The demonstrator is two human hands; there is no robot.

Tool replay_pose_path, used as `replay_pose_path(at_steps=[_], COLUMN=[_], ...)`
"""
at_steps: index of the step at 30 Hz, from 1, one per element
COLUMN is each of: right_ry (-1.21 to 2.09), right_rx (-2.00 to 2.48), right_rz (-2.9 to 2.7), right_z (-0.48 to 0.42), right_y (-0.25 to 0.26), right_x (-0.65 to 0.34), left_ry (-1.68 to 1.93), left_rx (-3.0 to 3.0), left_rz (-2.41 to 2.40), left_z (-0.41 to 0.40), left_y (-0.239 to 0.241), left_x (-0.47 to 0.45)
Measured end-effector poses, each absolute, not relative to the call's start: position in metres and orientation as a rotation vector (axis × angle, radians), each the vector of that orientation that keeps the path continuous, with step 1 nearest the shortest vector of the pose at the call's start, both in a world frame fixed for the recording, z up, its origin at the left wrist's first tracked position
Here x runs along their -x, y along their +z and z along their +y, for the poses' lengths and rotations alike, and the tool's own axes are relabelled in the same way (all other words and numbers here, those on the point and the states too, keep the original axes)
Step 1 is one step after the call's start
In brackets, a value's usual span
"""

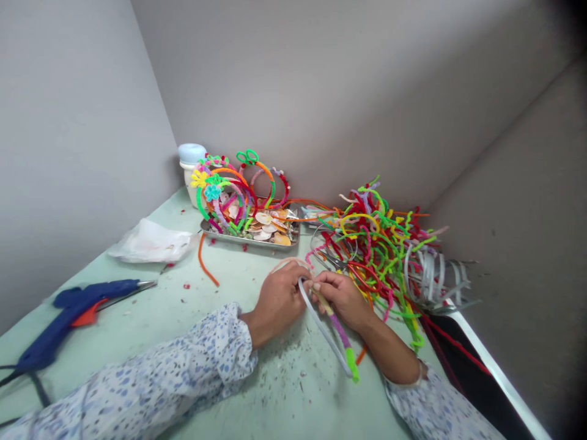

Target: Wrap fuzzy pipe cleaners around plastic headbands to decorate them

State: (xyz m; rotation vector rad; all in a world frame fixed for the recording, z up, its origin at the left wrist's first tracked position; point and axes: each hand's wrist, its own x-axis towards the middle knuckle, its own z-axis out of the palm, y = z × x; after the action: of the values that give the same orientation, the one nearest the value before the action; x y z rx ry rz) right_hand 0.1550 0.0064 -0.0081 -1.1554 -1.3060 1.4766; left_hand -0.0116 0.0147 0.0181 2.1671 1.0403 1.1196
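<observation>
My left hand (283,296) is closed around a thin headband (326,333) with a pale grey band. One leg of it carries yellowish, purple and green fuzzy pipe-cleaner wrapping, the green at its lower tip. Close beside it, my right hand (343,298) pinches the wrapped leg near its yellowish part. Between the two hands the fingertips almost meet, and what lies right under them is partly hidden. A pale pink pipe cleaner (287,261) curves out behind my left hand.
A blue hot glue gun (76,311) lies at left, near a white plastic bag (149,241). Finished colourful headbands stand on a metal tray (250,240) with shells, before a white jar (191,174). At right are tangled pipe cleaners (380,244) and bare grey headbands (438,275).
</observation>
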Motion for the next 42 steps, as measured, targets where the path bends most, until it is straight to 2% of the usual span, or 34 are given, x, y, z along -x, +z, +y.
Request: replay_pose_path(at_steps=[8,19,42], right_ry=[1.492,1.423,1.463], right_rx=[1.145,1.154,1.161], right_rz=[-1.293,-1.258,-1.286], right_z=[0.0071,0.0076,0.0062], right_y=[-0.0089,-0.0026,-0.0038], right_x=[-0.1556,-0.1528,-0.1528], left_ry=[1.102,1.076,1.124], left_rx=[-2.194,-1.876,-2.02], left_rz=[1.041,1.161,1.139], left_z=[0.0145,0.0087,0.0132], left_y=[0.0168,0.0153,0.013], left_x=[0.012,0.0038,0.0064])
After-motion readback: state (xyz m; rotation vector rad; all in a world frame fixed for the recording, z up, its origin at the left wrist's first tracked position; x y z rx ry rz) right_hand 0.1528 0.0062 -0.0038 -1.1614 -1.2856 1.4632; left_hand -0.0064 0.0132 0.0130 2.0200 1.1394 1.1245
